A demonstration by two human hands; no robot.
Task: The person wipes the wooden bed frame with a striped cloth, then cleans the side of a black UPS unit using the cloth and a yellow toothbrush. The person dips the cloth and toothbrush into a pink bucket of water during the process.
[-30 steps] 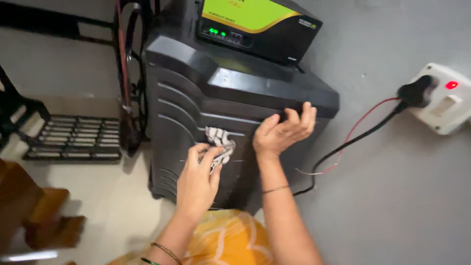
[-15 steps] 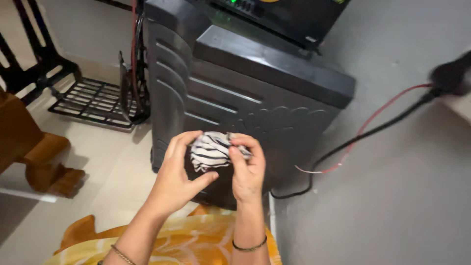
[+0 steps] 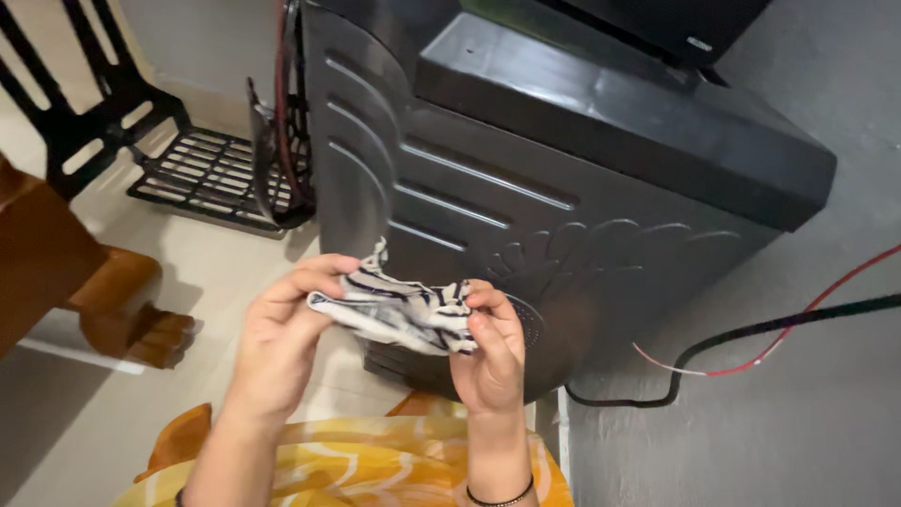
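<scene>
In front of a dark plastic cabinet (image 3: 563,197) on a tiled floor, a person stretches a small black-and-white striped cloth (image 3: 399,314) between both hands. The left hand (image 3: 282,343) and right hand (image 3: 493,352) each pinch one end. A second ago the right hand lay flat on the cabinet's top; the cloth, then bunched against its front, is now spread open, clear of it.

We see the striped cloth (image 3: 399,314) partly covered by our fingers (image 3: 314,286); the black cabinet (image 3: 563,216) and cables (image 3: 751,347) are cut off by the frame edges.
</scene>
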